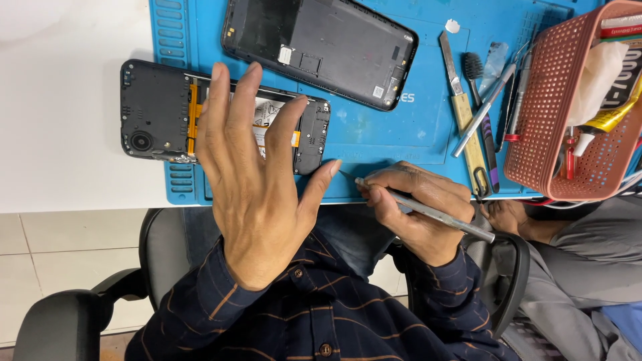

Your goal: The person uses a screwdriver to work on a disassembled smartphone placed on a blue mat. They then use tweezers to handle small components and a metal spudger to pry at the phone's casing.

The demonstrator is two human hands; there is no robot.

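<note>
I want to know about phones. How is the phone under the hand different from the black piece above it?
The phone shows inner parts: an orange strip, a white label and a round camera. The back cover is a mostly hollow dark shell. The phone lies half off the blue mat, onto the white table; the cover lies wholly on the mat. The left hand hovers over the phone; nothing covers the cover. Both are dark, flat rectangles.
</note>
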